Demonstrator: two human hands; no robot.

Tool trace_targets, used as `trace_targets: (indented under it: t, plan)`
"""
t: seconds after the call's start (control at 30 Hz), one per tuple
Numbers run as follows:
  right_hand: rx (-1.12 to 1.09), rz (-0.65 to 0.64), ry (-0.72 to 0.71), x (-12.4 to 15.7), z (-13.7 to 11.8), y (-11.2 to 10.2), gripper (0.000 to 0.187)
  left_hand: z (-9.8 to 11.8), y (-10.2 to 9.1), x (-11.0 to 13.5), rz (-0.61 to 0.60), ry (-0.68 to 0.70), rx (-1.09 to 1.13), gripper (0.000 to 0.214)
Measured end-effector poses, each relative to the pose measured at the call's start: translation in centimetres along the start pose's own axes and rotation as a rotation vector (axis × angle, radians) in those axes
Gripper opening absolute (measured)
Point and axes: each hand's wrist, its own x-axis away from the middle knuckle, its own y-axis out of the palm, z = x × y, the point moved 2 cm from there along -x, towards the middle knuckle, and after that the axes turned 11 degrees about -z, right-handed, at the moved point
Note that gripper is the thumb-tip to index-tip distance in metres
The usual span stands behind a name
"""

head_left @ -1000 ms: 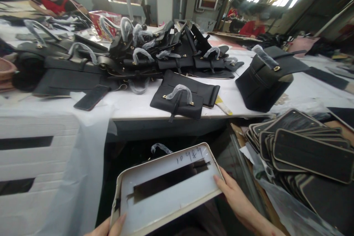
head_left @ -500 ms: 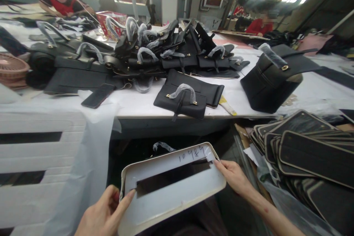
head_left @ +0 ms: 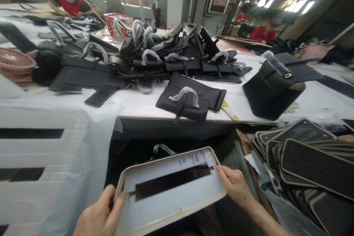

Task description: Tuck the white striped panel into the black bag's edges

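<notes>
A white rectangular frame (head_left: pixel 166 208) with rounded corners, a raised rim and a long slot through its base is held tilted in front of me. Handwritten marks run along its far inner wall. My left hand (head_left: pixel 101 210) grips its left end, thumb on the inside and fingers mostly hidden behind the rim. At the opposite end my right hand (head_left: pixel 236 186) is closed on the rim, its thumb near the slot's corner. Just beyond the frame, a plastic-wrapped handle (head_left: pixel 163 148) shows in the dark space below the table.
Black bag pieces with wrapped handles are heaped on the white table (head_left: pixel 138 112). Nearer lie a black flap piece (head_left: pixel 190 99) and a phone (head_left: pixel 101 94). A black bag (head_left: pixel 273 88) stands right, above stacked black panels (head_left: pixel 318 166). Other people work behind.
The left thumb has slid back from the slot's edge toward the frame's left rim. The view has shifted slightly. Both hands still hold the frame.
</notes>
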Motion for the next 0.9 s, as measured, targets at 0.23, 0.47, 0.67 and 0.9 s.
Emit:
trace_targets:
  t: [0.23,0.47,0.67,0.9]
  plan:
    - [0.079,0.035,-0.056,0.3,0.1,0.0,0.045,-0.7,0.2,0.1,0.036,0.029,0.024,0.036]
    - [0.145,0.041,-0.108,0.3,-1.3,-0.8,0.043,0.3,-0.5,0.4,0.048,-0.037,0.050,0.043]
    - [0.065,-0.076,0.057,0.8,-2.2,-1.2,0.039,-0.5,0.1,0.6,-0.056,-0.119,0.248,0.054]
    - [-0.008,0.006,0.308,0.9,0.7,-1.0,0.054,0.3,0.7,2.3,-0.003,-0.027,0.449,0.044]
